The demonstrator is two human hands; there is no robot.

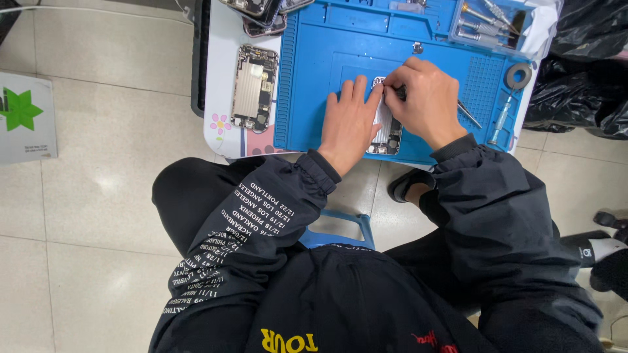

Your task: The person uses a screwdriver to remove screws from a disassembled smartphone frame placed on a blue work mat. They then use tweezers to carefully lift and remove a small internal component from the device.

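An opened phone housing lies on the near half of the blue repair mat, bare metal inside facing up, mostly covered by the two hands. The left hand rests flat and open on the housing's left side, fingers stretched toward the mat's far edge, holding it down against the mat. The right hand is curled over the housing's upper right corner, fingertips pinched together at the top edge (whether they grip a small part or tool there cannot be told, since the fingers hide it). Metal tweezers lie on the mat just right of that hand, partly under it. Further right on the mat sit a screwdriver with a clear handle and, beyond it, a grey ring-shaped roll. At the mat's far right corner a clear tray holds several screwdriver tools. Left of the mat, on the white table, lies a second opened phone housing, inside up, well apart from the hands.
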